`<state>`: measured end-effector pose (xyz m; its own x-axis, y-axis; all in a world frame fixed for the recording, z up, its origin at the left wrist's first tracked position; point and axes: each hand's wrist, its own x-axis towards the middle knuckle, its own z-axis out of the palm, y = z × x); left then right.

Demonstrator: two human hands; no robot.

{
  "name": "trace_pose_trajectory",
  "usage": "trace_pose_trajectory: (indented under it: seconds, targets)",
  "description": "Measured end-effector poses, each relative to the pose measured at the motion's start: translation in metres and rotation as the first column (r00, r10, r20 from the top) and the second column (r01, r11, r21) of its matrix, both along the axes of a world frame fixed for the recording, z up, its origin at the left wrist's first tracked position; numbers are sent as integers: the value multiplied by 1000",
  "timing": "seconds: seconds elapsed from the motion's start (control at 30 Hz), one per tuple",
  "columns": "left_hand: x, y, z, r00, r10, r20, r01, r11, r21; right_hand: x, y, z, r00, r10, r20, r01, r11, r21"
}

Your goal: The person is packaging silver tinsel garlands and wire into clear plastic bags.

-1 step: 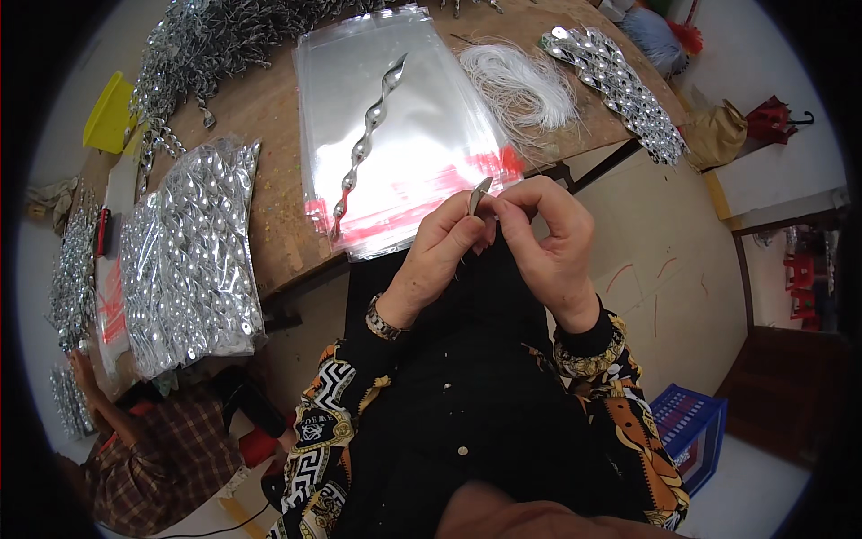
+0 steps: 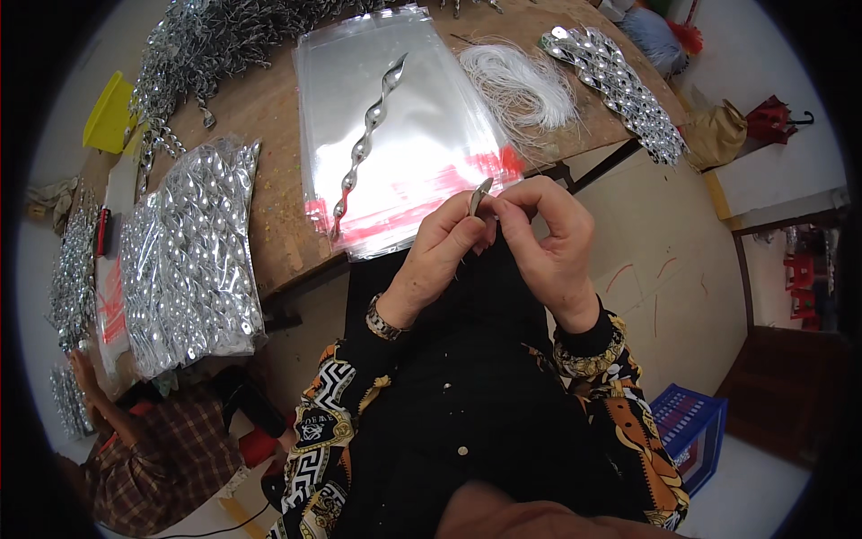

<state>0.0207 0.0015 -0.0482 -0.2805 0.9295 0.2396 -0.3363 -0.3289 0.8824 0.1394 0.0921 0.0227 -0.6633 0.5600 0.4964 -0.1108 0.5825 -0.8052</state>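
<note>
Just past the table's front edge, my left hand (image 2: 437, 256) pinches the pointed tip of a silver twisted strip (image 2: 479, 198) between thumb and forefinger. The rest of that strip is hidden behind the hands. Close against it on the right, my right hand (image 2: 549, 247) has thumb and forefinger pressed together on what looks like a thin white thread, mostly hidden by the fingers. One more silver twisted strip (image 2: 361, 148) lies on a stack of clear plastic bags (image 2: 417, 99) with red edges. To the right of the bags is a bundle of white threads (image 2: 521, 85).
A pile of twisted strips (image 2: 615, 85) lies at the table's right corner, a larger heap (image 2: 215, 45) at the far left. Filled clear bags (image 2: 193, 260) lie at the left, by a yellow basin (image 2: 109, 112). A co-worker (image 2: 157, 458) sits lower left; a blue crate (image 2: 687, 431) stands lower right.
</note>
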Motion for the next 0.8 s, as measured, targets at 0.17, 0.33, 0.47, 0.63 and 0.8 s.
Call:
trace_pose_trajectory:
  seconds: [0.17,0.33,0.47,0.63,0.8]
  targets:
    - [2,-1,1,999,-5,-43,5,1000,-8,0,0,-2,1000,-12,15,12,1000,-1]
    - [4,-2,3,995,1,-104,-4,999,-36,3,-2,1,999,-15,32,16,999,-38]
    - [4,-6,3,990,2,-140,-7,999,-37,6,-2,-4,999,-9,39,10,1000,-21]
    - [7,-9,6,981,-20,-193,10,999,-50,14,-3,-6,996,72,49,-58,967,-248]
    - [6,-11,4,960,-91,-263,70,994,-89,22,-1,-6,992,129,11,-114,907,-406]
